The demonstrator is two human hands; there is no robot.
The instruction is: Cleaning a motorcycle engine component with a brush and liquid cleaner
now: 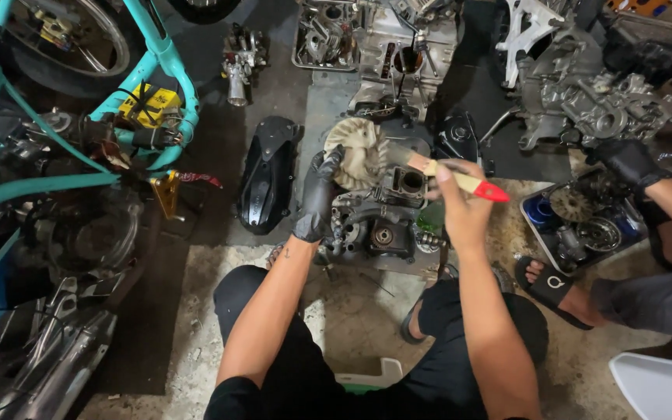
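While the left hand [319, 196], in a black glove, reaches forward with the forearm stretched out from the knee, its fingers curl closed over the upper left edge of the small engine block [379, 214] that sits on the concrete floor [351, 311] between the person's feet. The right hand [460, 204] is bare, raised over the right side of the block with the wrist bent, and pinches a paintbrush [460, 180] whose pale wooden shaft runs across the fingers, its red end pointing right and its bristle end reaching toward the cream cooling fan [359, 152] at the back of the engine. The bristles are hard to tell apart from the fan behind them. A black plastic cover [266, 175] lies left of the block, well apart from it. At the right edge another person's gloved hand [630, 162] hovers above a blue tray [542, 214] of parts; what it grips cannot be made out, and their body is cut off by the frame.
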